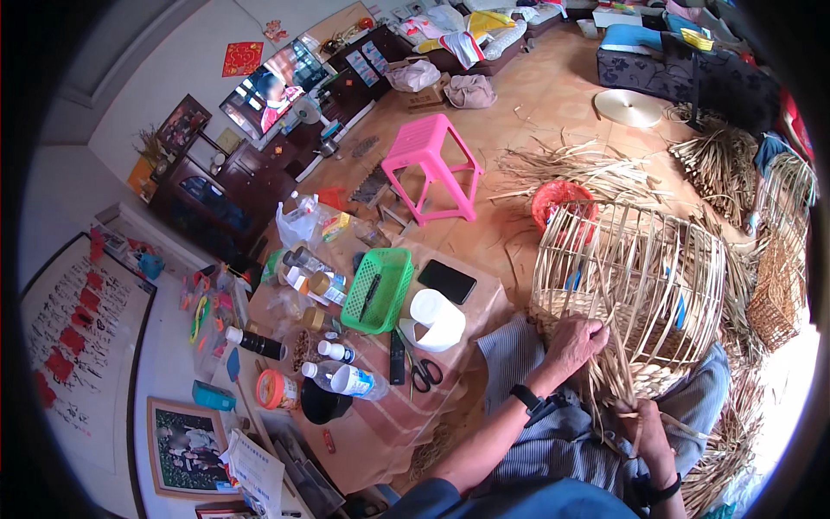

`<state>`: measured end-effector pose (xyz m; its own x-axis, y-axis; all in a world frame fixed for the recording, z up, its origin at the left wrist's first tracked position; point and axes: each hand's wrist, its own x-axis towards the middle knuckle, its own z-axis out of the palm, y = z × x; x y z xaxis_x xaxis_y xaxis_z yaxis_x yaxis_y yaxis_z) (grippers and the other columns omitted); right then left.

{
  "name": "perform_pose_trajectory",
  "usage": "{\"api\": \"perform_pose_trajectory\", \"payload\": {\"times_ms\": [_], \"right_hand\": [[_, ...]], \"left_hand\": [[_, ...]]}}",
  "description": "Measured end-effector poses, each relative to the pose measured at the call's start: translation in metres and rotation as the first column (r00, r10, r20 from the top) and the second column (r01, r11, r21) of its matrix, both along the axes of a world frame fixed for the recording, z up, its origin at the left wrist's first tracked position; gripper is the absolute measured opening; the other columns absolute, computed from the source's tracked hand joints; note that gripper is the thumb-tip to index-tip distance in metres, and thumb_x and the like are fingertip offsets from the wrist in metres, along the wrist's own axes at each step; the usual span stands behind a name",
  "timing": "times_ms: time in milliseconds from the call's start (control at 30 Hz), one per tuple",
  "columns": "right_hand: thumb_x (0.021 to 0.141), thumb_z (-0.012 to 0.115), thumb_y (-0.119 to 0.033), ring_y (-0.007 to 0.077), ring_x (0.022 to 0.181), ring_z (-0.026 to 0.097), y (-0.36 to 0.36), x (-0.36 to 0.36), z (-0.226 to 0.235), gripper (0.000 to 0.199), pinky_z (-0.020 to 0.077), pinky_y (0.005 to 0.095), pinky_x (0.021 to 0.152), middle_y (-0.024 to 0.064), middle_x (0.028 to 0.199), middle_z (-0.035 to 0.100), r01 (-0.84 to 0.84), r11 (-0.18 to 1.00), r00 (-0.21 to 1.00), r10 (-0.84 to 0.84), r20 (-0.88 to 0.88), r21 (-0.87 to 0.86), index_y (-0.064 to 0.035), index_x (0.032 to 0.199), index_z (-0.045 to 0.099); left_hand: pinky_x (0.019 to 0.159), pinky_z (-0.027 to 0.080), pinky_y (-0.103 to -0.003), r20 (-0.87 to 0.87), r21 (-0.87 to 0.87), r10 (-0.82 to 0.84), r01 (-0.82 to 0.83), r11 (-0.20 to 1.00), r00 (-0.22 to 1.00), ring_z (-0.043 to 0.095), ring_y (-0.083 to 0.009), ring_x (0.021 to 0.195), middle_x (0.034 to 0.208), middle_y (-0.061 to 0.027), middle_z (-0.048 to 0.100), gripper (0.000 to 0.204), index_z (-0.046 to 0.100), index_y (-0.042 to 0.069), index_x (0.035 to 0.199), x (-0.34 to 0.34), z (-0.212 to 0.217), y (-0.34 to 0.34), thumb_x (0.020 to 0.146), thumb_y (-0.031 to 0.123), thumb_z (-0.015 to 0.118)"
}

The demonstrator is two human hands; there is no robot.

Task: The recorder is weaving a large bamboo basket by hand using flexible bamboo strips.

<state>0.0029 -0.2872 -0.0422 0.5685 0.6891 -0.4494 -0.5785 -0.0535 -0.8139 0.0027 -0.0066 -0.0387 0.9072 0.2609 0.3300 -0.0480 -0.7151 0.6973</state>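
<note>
Left hand (575,340) is curled tight on the woven base of our half-built bamboo basket (635,277), fingers clamped over the strips w/ a black watch (526,399) on the wrist just behind it. Basket frame rises straight up from that hand, open ribs, resting on our lap. Right hand (650,430) sits just below & to the right of the left, closed around loose bamboo strips (616,381) that run up between the two hands into the basket bottom. Left of the left hand, we've got scissors (421,374) on the low table (415,415), a white tape roll (437,318) just beyond them, then a green plastic basket (380,290) farther out. Well beyond the hands, a pink stool (430,164) stands on the floor, & a red basket (562,203) peeks out behind the frame.
</note>
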Motion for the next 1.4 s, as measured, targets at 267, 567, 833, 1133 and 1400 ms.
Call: {"api": "perform_pose_trajectory", "payload": {"times_ms": [267, 567, 833, 1133, 1400], "right_hand": [[0.119, 0.052, -0.036, 0.0114, 0.061, 0.053, -0.084, 0.023, -0.017, 0.031, 0.0437, 0.0251, 0.051, 0.0057, 0.107, 0.069, 0.438, 0.817, 0.855, -0.507, 0.106, 0.374, -0.0087, 0.109, 0.062], [0.113, 0.061, -0.023, 0.0175, 0.074, 0.071, -0.130, 0.040, 0.006, 0.026, 0.0537, 0.0282, 0.058, 0.0079, 0.104, 0.070, 0.519, 0.830, 0.836, -0.443, 0.325, -0.205, -0.0005, 0.125, 0.062], [0.098, 0.082, -0.020, 0.0296, 0.055, 0.070, -0.098, 0.004, 0.120, 0.027, 0.0519, 0.0399, 0.058, 0.0202, 0.075, 0.072, 0.474, 0.537, 0.687, 0.269, 0.674, -0.698, 0.0056, 0.099, 0.073], [0.087, 0.091, -0.029, 0.0413, 0.087, 0.071, 0.028, -0.009, 0.071, 0.049, 0.0577, 0.0489, 0.076, 0.0185, 0.094, 0.069, 0.243, 0.894, 0.217, 0.327, 0.920, -0.376, 0.0013, 0.115, 0.066], [0.093, 0.087, -0.021, 0.0233, 0.072, 0.058, 0.067, -0.014, 0.022, 0.039, 0.0502, 0.0430, 0.068, 0.0140, 0.081, 0.067, -0.074, 0.919, 0.862, 0.254, 0.438, -0.386, 0.0063, 0.111, 0.066]], "left_hand": [[0.074, 0.051, -0.051, -0.004, -0.019, -0.017, 0.017, 1.000, 1.000, 0.065, -0.0378, 0.072, 0.068, -0.0199, 0.061, 0.036, 0.067, 0.000, 0.078, 0.001, 0.002, -0.002, 0.102, 0.028, 0.071], [0.065, 0.046, -0.044, -0.096, -0.122, -0.144, 0.132, 0.984, 0.985, 0.049, -0.0262, 0.064, 0.065, -0.0183, 0.052, 0.041, 0.057, -0.002, 0.076, 0.002, 0.004, 0.011, 0.106, 0.024, 0.070], [0.096, 0.058, -0.038, 0.160, -0.057, -0.049, 0.059, 0.997, 0.986, 0.074, -0.0288, 0.105, 0.109, -0.0132, 0.074, 0.019, 0.078, 0.002, 0.114, -0.021, 0.058, 0.051, 0.102, 0.000, 0.064], [0.092, 0.059, -0.041, 0.075, 0.176, -0.259, 0.243, 0.954, 0.963, 0.073, -0.0310, 0.099, 0.103, -0.0113, 0.077, 0.025, 0.082, 0.008, 0.113, -0.022, 0.069, 0.018, 0.094, -0.004, 0.073], [0.098, 0.055, -0.042, 0.094, 0.235, -0.291, 0.263, 0.936, 0.952, 0.066, -0.0284, 0.106, 0.106, -0.0068, 0.073, 0.027, 0.083, 0.008, 0.111, -0.018, 0.062, 0.023, 0.085, 0.003, 0.078]]}}
